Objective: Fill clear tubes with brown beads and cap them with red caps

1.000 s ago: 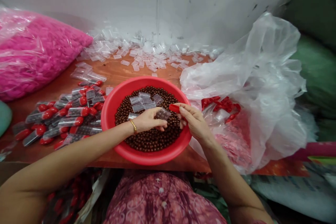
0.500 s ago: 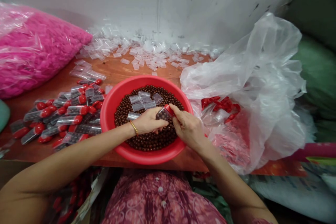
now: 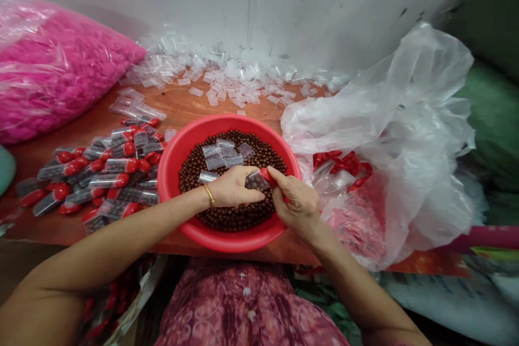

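Over a red basin (image 3: 167,184), my left hand (image 3: 232,186) grips a small clear plastic container (image 3: 256,180). The fingers and thumb of my right hand (image 3: 295,200) are closed on the red cap (image 3: 266,174) at its right end. Dark brown round beads (image 3: 190,168) fill much of the basin. Several clear open tubes (image 3: 216,162) lie on top of the beads, just beyond my left hand. The far side of the container and some of my fingers are hidden.
Filled red-capped containers (image 3: 109,179) are heaped left of the basin. Behind lie many small clear plastic pieces (image 3: 239,86) along the wall. A bag of pink pieces (image 3: 60,70) stands at far left. A crumpled clear bag (image 3: 413,119) with red pieces sits right.
The view has shifted slightly. Both hands stay together over the basin, and the red cap and my right fingers on it are turned a little differently.
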`<state>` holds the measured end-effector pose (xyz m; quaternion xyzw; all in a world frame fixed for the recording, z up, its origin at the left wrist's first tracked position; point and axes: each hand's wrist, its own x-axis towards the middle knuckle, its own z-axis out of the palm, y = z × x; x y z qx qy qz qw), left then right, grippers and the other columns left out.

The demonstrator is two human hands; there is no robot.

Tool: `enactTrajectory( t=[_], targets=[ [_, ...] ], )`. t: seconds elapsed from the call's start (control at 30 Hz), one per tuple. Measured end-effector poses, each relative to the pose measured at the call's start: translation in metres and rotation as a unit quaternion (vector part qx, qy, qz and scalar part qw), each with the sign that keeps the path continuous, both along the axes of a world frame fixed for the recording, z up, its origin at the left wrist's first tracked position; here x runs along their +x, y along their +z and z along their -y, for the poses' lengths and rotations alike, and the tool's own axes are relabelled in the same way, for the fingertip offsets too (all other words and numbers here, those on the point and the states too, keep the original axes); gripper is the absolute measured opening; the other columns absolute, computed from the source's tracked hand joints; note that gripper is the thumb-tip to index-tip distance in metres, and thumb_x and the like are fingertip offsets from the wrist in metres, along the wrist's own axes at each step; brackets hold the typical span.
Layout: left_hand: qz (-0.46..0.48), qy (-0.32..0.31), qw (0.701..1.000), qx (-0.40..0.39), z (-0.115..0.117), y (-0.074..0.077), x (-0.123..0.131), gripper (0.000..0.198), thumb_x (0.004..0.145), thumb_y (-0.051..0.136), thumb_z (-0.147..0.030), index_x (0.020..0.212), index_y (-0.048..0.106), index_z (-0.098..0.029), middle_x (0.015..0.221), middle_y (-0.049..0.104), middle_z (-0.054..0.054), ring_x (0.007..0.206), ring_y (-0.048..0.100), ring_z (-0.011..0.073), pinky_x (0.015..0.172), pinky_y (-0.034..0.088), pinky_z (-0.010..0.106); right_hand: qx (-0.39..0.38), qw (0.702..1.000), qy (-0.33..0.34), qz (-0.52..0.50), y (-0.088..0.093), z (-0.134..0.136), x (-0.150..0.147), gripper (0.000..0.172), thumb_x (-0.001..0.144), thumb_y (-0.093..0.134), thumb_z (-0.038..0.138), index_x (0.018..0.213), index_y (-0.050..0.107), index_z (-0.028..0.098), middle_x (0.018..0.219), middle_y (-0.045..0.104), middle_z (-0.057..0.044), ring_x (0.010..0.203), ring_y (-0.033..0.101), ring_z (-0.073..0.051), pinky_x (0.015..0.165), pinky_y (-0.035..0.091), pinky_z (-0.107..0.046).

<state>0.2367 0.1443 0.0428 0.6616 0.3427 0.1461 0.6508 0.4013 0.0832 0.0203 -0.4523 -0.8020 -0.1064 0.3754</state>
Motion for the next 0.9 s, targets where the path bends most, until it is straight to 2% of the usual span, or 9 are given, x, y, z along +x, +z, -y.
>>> enactTrajectory(
  t=[0.1, 0.2, 0.3, 0.47, 0.6, 0.77, 0.83, 0.9],
  targets=[
    [-0.022, 0.009, 1.000, -0.014, 0.003, 0.001, 0.002, 0.017, 0.060, 0.056, -0.015, 0.073, 0.046, -0.016, 0.043, 0.045, -0.010, 0.034, 0.042, 0.0056, 0.032, 0.032, 0.014, 0.026, 0.999, -0.020, 0.042, 0.003, 0.006, -0.006, 0.050, 0.082, 0.044, 0.001, 0.129, 0.045, 0.017, 0.097, 0.071, -0.008, 0.076, 0.066, -0.015, 0.070, 0.053, -0.026],
    [-0.010, 0.029, 0.999, -0.032, 0.005, 0.001, 0.005, 0.015, 0.060, 0.053, -0.012, 0.072, 0.045, -0.016, 0.041, 0.043, -0.011, 0.031, 0.040, 0.0050, 0.030, 0.032, 0.013, 0.028, 0.995, -0.080, 0.050, 0.004, 0.006, -0.015, 0.048, 0.082, 0.043, 0.002, 0.129, 0.046, 0.014, 0.097, 0.072, -0.010, 0.070, 0.066, -0.016, 0.066, 0.053, -0.027],
    [0.025, 0.052, 0.997, -0.041, 0.004, 0.001, 0.007, 0.013, 0.061, 0.052, -0.012, 0.072, 0.045, -0.016, 0.041, 0.042, -0.012, 0.030, 0.040, 0.0045, 0.029, 0.033, 0.013, 0.008, 0.994, -0.103, 0.025, 0.004, 0.000, -0.017, 0.047, 0.083, 0.040, 0.005, 0.127, 0.050, 0.018, 0.092, 0.072, -0.007, 0.063, 0.065, -0.015, 0.062, 0.053, -0.026],
    [0.051, 0.049, 0.996, -0.057, -0.001, 0.000, 0.005, 0.016, 0.059, 0.052, -0.011, 0.072, 0.045, -0.016, 0.042, 0.043, -0.012, 0.028, 0.039, 0.0038, 0.029, 0.035, 0.014, 0.000, 0.996, -0.087, 0.023, 0.001, -0.007, -0.015, 0.047, 0.085, 0.041, 0.007, 0.128, 0.052, 0.020, 0.099, 0.071, -0.009, 0.077, 0.067, -0.018, 0.073, 0.054, -0.029],
    [0.058, 0.049, 0.994, -0.079, -0.001, -0.002, 0.004, 0.016, 0.057, 0.048, -0.009, 0.070, 0.044, -0.016, 0.039, 0.045, -0.011, 0.027, 0.040, 0.0041, 0.028, 0.033, 0.012, -0.042, 0.996, -0.083, 0.000, 0.000, -0.005, -0.020, 0.049, 0.085, 0.039, 0.007, 0.131, 0.050, 0.019, 0.105, 0.070, -0.012, 0.080, 0.068, -0.020, 0.076, 0.055, -0.032],
    [0.068, 0.058, 0.992, -0.088, 0.001, -0.001, 0.003, 0.015, 0.056, 0.048, -0.011, 0.070, 0.045, -0.017, 0.036, 0.042, -0.012, 0.027, 0.039, 0.0046, 0.029, 0.034, 0.013, -0.101, 0.993, -0.015, -0.065, 0.017, 0.002, -0.018, 0.047, 0.084, 0.047, 0.012, 0.130, 0.051, 0.022, 0.108, 0.069, -0.008, 0.081, 0.068, -0.017, 0.076, 0.057, -0.030],
    [0.074, 0.056, 0.992, -0.080, 0.001, 0.001, 0.003, 0.016, 0.057, 0.049, -0.012, 0.072, 0.046, -0.017, 0.036, 0.042, -0.012, 0.028, 0.039, 0.0049, 0.029, 0.034, 0.014, -0.148, 0.984, -0.008, -0.101, 0.023, 0.004, -0.015, 0.045, 0.085, 0.050, 0.016, 0.129, 0.052, 0.022, 0.106, 0.070, -0.006, 0.081, 0.068, -0.016, 0.074, 0.057, -0.028],
    [0.075, 0.054, 0.993, -0.069, 0.000, 0.001, 0.004, 0.016, 0.057, 0.049, -0.013, 0.072, 0.046, -0.017, 0.037, 0.042, -0.012, 0.028, 0.039, 0.0048, 0.029, 0.033, 0.014, -0.160, 0.980, -0.011, -0.114, 0.024, 0.003, -0.012, 0.043, 0.085, 0.050, 0.017, 0.128, 0.053, 0.022, 0.101, 0.071, -0.005, 0.079, 0.068, -0.015, 0.072, 0.057, -0.027]
  ],
)
